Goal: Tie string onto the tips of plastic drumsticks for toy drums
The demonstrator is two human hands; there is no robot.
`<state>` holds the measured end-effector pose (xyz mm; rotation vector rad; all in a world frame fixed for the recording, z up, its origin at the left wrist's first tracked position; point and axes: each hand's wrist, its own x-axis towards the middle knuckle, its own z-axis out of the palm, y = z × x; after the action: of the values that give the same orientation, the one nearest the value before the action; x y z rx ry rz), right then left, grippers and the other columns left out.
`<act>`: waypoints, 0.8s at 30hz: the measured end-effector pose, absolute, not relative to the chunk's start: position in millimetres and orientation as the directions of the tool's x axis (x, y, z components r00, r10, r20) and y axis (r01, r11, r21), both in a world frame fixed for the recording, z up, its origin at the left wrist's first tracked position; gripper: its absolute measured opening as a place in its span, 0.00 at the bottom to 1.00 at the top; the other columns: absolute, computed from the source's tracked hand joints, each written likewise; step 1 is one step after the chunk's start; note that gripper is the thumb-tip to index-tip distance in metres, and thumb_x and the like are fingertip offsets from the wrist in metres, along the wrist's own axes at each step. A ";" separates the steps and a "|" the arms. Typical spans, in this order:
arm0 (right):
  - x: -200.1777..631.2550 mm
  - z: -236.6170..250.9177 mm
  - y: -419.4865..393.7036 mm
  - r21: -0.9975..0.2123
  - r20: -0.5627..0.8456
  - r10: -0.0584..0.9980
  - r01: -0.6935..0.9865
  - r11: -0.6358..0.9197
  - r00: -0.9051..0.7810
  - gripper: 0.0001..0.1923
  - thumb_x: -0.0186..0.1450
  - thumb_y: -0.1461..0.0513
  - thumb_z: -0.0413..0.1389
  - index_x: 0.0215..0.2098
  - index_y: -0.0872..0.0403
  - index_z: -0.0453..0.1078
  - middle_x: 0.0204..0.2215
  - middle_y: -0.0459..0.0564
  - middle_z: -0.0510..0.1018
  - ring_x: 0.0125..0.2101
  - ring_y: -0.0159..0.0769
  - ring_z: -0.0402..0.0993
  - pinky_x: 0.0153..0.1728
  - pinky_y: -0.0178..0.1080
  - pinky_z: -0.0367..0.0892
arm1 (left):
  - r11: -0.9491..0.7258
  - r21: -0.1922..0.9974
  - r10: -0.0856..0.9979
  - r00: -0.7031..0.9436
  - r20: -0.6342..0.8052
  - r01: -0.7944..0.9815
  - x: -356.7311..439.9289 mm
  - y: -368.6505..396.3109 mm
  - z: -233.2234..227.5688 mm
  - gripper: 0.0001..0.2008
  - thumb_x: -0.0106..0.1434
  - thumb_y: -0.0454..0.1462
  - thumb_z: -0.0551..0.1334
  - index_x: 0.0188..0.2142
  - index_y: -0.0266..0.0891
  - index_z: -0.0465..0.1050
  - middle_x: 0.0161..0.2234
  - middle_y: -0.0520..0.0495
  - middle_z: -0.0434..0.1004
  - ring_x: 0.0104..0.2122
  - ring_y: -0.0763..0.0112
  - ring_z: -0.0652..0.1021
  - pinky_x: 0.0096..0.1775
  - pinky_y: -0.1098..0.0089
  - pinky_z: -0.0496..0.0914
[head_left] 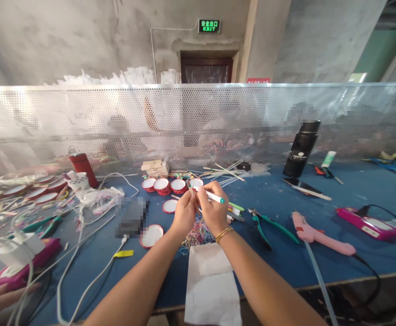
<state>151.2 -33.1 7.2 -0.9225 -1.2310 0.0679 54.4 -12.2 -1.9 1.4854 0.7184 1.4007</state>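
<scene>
Right hand point(214, 206) holds a narrow grip on a white, green-tipped stick point(208, 195), its axis pointing right; left hand point(184, 212) pinches its left end, above the blue bench point(286, 258).

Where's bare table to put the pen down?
Bare blue table lies between the black bottle, phone and pink box. Crowded under both hands: rubber bands, red cups, pliers. Left side is cables.
</scene>
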 end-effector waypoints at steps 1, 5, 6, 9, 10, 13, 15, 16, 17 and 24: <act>151.0 7.4 -33.5 -0.630 0.776 0.507 0.416 0.656 0.375 0.11 0.69 0.57 0.55 0.28 0.50 0.64 0.25 0.44 0.73 0.30 0.37 0.70 0.34 0.38 0.63 | -0.387 0.904 0.893 0.171 0.416 -0.181 54.3 -12.2 -2.0 0.23 0.61 0.55 0.64 0.26 0.39 0.65 0.20 0.56 0.61 0.22 0.76 0.60 0.24 0.73 0.56; 149.4 8.1 -35.8 -0.613 0.790 0.513 0.423 0.667 0.337 0.10 0.69 0.58 0.56 0.29 0.50 0.65 0.26 0.45 0.74 0.31 0.37 0.71 0.35 0.39 0.63 | -0.387 0.902 0.892 0.171 0.419 -0.191 54.5 -13.1 -1.9 0.21 0.61 0.51 0.66 0.25 0.39 0.64 0.21 0.55 0.61 0.23 0.76 0.61 0.26 0.73 0.57; 149.1 8.1 -36.1 -0.614 0.790 0.517 0.427 0.664 0.330 0.10 0.68 0.58 0.56 0.29 0.50 0.65 0.26 0.45 0.74 0.31 0.37 0.71 0.35 0.38 0.63 | -0.393 0.899 0.889 0.170 0.425 -0.193 54.6 -13.4 -1.7 0.21 0.61 0.51 0.66 0.25 0.39 0.63 0.21 0.55 0.61 0.23 0.76 0.61 0.26 0.73 0.57; 149.2 7.6 -35.5 -0.620 0.785 0.526 0.435 0.654 0.328 0.10 0.68 0.58 0.56 0.29 0.50 0.65 0.26 0.45 0.74 0.30 0.37 0.70 0.34 0.38 0.63 | -0.398 0.896 0.886 0.170 0.431 -0.196 54.8 -13.8 -1.3 0.21 0.61 0.51 0.66 0.25 0.39 0.63 0.21 0.55 0.61 0.23 0.76 0.61 0.26 0.73 0.57; 149.5 7.3 -34.9 -0.621 0.784 0.526 0.435 0.652 0.331 0.10 0.68 0.57 0.56 0.29 0.50 0.66 0.26 0.45 0.74 0.30 0.37 0.70 0.34 0.38 0.63 | -0.394 0.898 0.888 0.172 0.427 -0.195 54.9 -13.8 -1.3 0.21 0.61 0.51 0.66 0.25 0.39 0.63 0.21 0.55 0.61 0.23 0.76 0.61 0.25 0.73 0.57; 150.8 6.7 -33.2 -0.625 0.781 0.519 0.433 0.650 0.348 0.11 0.69 0.57 0.56 0.29 0.50 0.65 0.25 0.45 0.74 0.30 0.37 0.70 0.34 0.38 0.63 | -0.385 0.903 0.891 0.177 0.418 -0.191 55.1 -13.2 -1.4 0.23 0.61 0.55 0.64 0.25 0.39 0.64 0.20 0.56 0.60 0.22 0.77 0.60 0.24 0.73 0.57; 151.4 6.7 -32.7 -0.630 0.776 0.513 0.426 0.649 0.366 0.11 0.69 0.57 0.55 0.28 0.50 0.64 0.25 0.44 0.73 0.30 0.37 0.70 0.34 0.38 0.63 | -0.397 0.899 0.887 0.174 0.428 -0.184 55.3 -12.7 -1.6 0.25 0.61 0.57 0.64 0.25 0.39 0.64 0.20 0.56 0.61 0.21 0.76 0.61 0.24 0.73 0.57; 151.5 6.8 -32.8 -0.633 0.774 0.511 0.422 0.649 0.375 0.11 0.69 0.57 0.55 0.28 0.50 0.64 0.25 0.44 0.73 0.30 0.37 0.70 0.33 0.38 0.63 | -0.402 0.897 0.886 0.171 0.432 -0.182 55.3 -12.5 -1.7 0.25 0.61 0.57 0.64 0.25 0.39 0.64 0.20 0.55 0.61 0.21 0.76 0.61 0.24 0.73 0.57; 151.4 7.0 -33.1 -0.634 0.773 0.510 0.418 0.651 0.378 0.11 0.69 0.57 0.55 0.28 0.50 0.64 0.26 0.44 0.73 0.30 0.37 0.70 0.33 0.38 0.63 | -0.402 0.897 0.886 0.169 0.432 -0.184 55.3 -12.3 -1.7 0.25 0.61 0.57 0.64 0.25 0.39 0.64 0.20 0.55 0.61 0.21 0.76 0.61 0.24 0.73 0.57; 149.1 7.8 -35.6 -0.623 0.783 0.527 0.417 0.662 0.332 0.11 0.69 0.57 0.56 0.29 0.50 0.65 0.26 0.44 0.74 0.30 0.37 0.70 0.33 0.38 0.63 | -0.375 0.904 0.894 0.179 0.412 -0.206 55.1 -13.4 -1.6 0.21 0.60 0.52 0.66 0.25 0.39 0.64 0.21 0.56 0.60 0.23 0.76 0.60 0.25 0.73 0.56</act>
<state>149.1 -35.6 7.8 -0.9090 -1.2815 0.0865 55.1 -13.4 -1.6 1.4628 0.7001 1.3979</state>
